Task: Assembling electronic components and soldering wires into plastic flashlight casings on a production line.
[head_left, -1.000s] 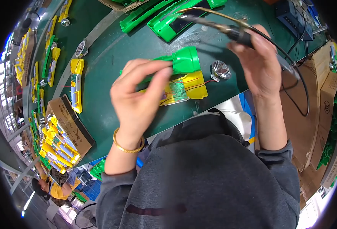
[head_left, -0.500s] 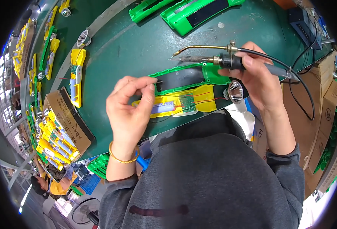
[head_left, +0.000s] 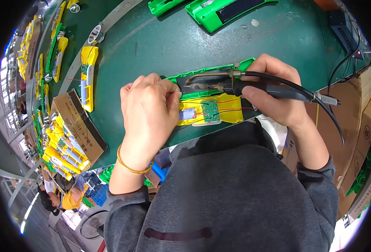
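Green shell [head_left: 203,93] lies open on the table [head_left: 143,50], inner side up, with a dark panel inside. Just beside it, toward the person, is a yellow half [head_left: 232,114] bearing a cell [head_left: 187,114] and a board [head_left: 210,110], and red wires run from the board. That much looks fitted; the two halves lie apart, unjoined. Judging by the pose, soldering at the shell's left end is in hand and unfinished, though no joint can be seen.

The right hand [head_left: 285,110] grasps an iron [head_left: 238,87] by its handle, a brass tube [head_left: 206,75] running along it. The iron spans the shell, its tip toward the left end; whether it touches cannot be told. The left hand [head_left: 148,107] covers that end, thumb and forefinger drawn together; whether they pinch anything is hidden. So the shell sits between the hands, beneath the iron.
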Demonstrator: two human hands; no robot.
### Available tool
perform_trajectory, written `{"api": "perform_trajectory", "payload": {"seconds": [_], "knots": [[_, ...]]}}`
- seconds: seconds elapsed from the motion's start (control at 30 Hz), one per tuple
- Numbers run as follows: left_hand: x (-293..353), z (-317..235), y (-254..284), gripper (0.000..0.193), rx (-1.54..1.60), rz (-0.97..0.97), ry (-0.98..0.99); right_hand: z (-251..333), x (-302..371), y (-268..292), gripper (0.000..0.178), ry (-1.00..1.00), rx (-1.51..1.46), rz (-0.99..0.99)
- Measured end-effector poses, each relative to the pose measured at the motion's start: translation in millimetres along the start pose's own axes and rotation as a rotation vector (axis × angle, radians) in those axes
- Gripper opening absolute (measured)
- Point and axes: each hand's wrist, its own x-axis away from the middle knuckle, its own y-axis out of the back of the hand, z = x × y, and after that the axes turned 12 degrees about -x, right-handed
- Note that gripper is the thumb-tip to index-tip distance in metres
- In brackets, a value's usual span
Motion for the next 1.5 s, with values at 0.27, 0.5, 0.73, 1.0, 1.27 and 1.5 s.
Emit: {"api": "perform_trajectory", "payload": {"seconds": [0.27,0.5,0.73,1.0,1.27,1.5], "knots": [[1,-7,-1,0.004,-0.071,-0.033,0.014,-6,-6,-3,0.014,0.001,0.012,0.036],[1,-8,-1,0.003,-0.099,-0.054,0.011,-8,-7,-4,0.013,0.015,-0.005,0.058],[1,-7,-2,0.003,-0.1,-0.069,0.005,-7,-8,-4,0.013,0.046,0.022,0.064],[0,-8,-2,0.003,-0.102,-0.081,-0.003,-2,-5,-2,0.013,-0.015,0.014,0.044],[0,-8,-2,0.005,-0.1,-0.072,-0.001,-3,-2,-1,0.012,-0.066,-0.109,-0.033],[-2,-10,1,0.007,-0.168,-0.061,-0.024,2,16,12,0.016,-0.079,-0.229,-0.259]]}}
